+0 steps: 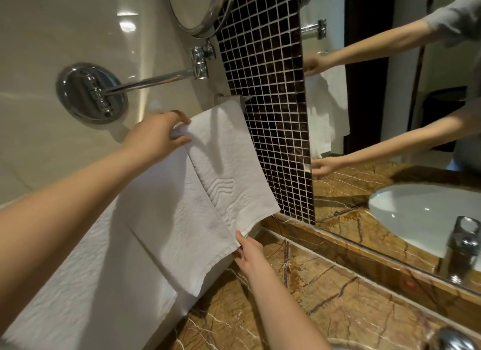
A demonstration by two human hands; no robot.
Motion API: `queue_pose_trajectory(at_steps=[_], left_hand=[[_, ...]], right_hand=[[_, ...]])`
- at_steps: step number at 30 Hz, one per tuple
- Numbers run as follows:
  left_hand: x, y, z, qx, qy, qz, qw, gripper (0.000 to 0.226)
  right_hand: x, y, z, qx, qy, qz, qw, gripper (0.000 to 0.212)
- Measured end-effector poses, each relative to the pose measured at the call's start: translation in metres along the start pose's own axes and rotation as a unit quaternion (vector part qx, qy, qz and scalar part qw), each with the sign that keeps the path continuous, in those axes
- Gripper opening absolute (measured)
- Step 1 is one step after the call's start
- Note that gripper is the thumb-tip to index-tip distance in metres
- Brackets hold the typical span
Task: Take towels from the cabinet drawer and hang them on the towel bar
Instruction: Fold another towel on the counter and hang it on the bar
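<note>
Marble counter [325,297], left hand [158,133] pinching towel [221,154], right hand [247,253] holding it

Three white towels [229,154] [177,219] [86,284], two hands [156,133] [250,253], one towel bar [229,97], one round mirror [197,8].
</note>
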State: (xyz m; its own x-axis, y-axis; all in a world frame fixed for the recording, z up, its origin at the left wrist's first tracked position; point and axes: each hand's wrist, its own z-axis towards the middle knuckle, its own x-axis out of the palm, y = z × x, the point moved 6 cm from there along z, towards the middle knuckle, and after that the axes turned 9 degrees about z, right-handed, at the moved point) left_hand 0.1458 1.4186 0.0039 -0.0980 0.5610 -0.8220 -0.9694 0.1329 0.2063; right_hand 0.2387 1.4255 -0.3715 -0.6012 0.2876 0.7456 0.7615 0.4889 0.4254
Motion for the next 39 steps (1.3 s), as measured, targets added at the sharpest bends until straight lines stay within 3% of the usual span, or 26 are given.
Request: queue_pose_trajectory(at_steps=[4, 8, 11, 14, 16, 17, 20, 24, 26, 33, 36, 39], left_hand=[[-0.016, 0.01, -0.018, -0.029, 0.016, -0.002, 0.999, 0.055], [-0.024, 0.029, -0.039, -0.051, 0.058, 0.008, 0.997, 0.049], [-0.024, 0.039, -0.051, -0.048, 0.075, -0.006, 0.996, 0.037], [-0.025, 0.041, -0.055, -0.05, 0.072, -0.014, 0.996, 0.035], [-0.027, 0.04, -0.055, -0.047, 0.077, -0.026, 0.996, 0.036], [-0.028, 0.041, -0.055, -0.045, 0.079, -0.031, 0.995, 0.037], [-0.039, 0.053, -0.063, -0.074, 0.065, -0.052, 0.994, 0.034], [-0.048, 0.069, -0.086, -0.108, 0.049, -0.033, 0.992, 0.026], [-0.05, 0.068, -0.093, -0.1, 0.046, -0.027, 0.994, 0.025], [-0.052, 0.067, -0.095, -0.086, 0.046, -0.002, 0.995, 0.028], [-0.054, 0.066, -0.097, -0.087, 0.051, -0.011, 0.995, 0.026], [-0.064, 0.072, -0.109, -0.106, 0.042, -0.027, 0.993, 0.027]], right_hand=[[-0.011, -0.002, -0.017, 0.017, -0.015, -0.051, 0.998, 0.044], [-0.011, -0.008, -0.031, 0.004, -0.056, -0.057, 0.997, 0.052], [-0.007, -0.004, -0.044, -0.082, -0.136, -0.057, 0.986, 0.05], [0.014, 0.025, -0.074, -0.245, -0.168, -0.12, 0.948, 0.047], [0.046, 0.058, -0.1, -0.381, -0.124, -0.227, 0.887, 0.042], [0.069, 0.074, -0.114, -0.448, -0.084, -0.294, 0.84, 0.04], [0.147, 0.111, -0.155, -0.595, 0.041, -0.467, 0.653, 0.043], [0.221, 0.133, -0.174, -0.645, 0.087, -0.622, 0.435, 0.06], [0.235, 0.135, -0.167, -0.622, 0.099, -0.683, 0.37, 0.063], [0.238, 0.139, -0.16, -0.624, 0.098, -0.689, 0.356, 0.064], [0.239, 0.136, -0.162, -0.6, 0.089, -0.703, 0.371, 0.061], [0.24, 0.121, -0.176, -0.595, 0.113, -0.696, 0.386, 0.078]])
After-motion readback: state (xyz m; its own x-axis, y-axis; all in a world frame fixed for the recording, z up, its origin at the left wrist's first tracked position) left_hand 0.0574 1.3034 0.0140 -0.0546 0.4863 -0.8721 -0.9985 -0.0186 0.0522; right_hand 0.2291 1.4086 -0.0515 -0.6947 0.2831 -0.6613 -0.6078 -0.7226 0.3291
